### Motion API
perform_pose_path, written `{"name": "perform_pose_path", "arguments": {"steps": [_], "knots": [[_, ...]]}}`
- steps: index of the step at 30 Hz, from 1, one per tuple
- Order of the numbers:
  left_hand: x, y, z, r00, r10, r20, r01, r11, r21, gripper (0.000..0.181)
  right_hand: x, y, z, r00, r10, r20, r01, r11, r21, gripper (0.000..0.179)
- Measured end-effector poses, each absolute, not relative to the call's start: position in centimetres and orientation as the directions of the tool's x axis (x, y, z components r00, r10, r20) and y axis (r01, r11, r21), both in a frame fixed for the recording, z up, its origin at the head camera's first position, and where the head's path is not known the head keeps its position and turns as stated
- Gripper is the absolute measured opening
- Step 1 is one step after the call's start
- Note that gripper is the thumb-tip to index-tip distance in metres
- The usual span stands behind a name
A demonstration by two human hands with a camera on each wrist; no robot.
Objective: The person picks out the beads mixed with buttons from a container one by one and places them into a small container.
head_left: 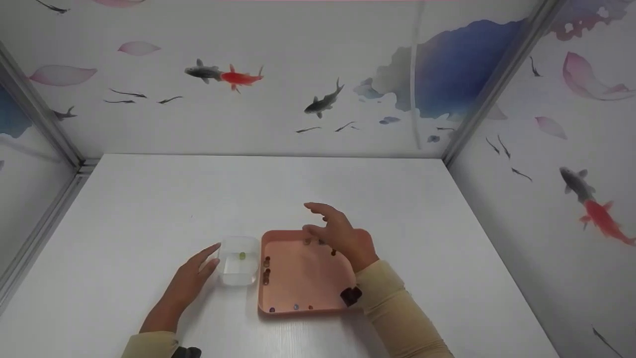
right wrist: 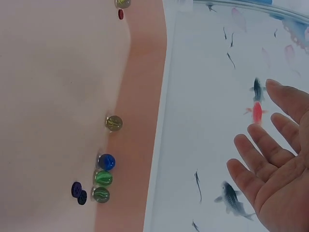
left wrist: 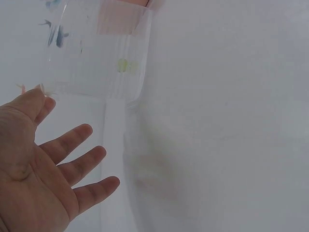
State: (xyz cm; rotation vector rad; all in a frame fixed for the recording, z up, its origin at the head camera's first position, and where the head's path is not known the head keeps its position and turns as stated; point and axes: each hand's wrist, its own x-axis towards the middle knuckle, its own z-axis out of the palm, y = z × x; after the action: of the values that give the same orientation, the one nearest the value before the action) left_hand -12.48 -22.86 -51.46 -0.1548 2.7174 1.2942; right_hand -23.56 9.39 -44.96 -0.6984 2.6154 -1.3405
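Observation:
A clear plastic container (head_left: 238, 276) stands on the white table, with one yellow-green marble (head_left: 242, 256) inside it. My left hand (head_left: 188, 281) is at the container's left side, fingers loosely spread and fingertips at its wall; whether they touch it I cannot tell. Right of the container lies a pink-orange tray (head_left: 308, 278). Over its far edge hovers my right hand (head_left: 340, 236), fingers apart and nothing visible in them. In the right wrist view a blue marble (right wrist: 106, 161), a green marble (right wrist: 103, 178) and dark buttons (right wrist: 76, 189) lie along the tray's side.
More small pieces lie along the tray's left edge, among them a brown marble (head_left: 266, 263), and a pale blue one (head_left: 296, 307) sits at the near edge. Wall panels painted with fish (head_left: 241, 78) enclose the white table (head_left: 164, 199) at the back and sides.

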Motion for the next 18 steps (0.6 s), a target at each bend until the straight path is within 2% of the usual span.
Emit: {"name": "perform_pose_path", "arguments": {"steps": [11,18], "knots": [[-12.4,-22.8,-51.3,-0.986,-0.041,-0.161,-0.151,0.627,0.764,0.054,-24.2,10.5,-45.6,-0.922,-0.387,-0.020,-0.235,0.598,-0.766,0.054],[-12.4,-22.8,-51.4,-0.989,-0.035,-0.147,-0.137,0.617,0.775,0.054,-24.7,11.4,-46.2,-0.918,-0.396,-0.007,-0.236,0.562,-0.793,0.052]]}}
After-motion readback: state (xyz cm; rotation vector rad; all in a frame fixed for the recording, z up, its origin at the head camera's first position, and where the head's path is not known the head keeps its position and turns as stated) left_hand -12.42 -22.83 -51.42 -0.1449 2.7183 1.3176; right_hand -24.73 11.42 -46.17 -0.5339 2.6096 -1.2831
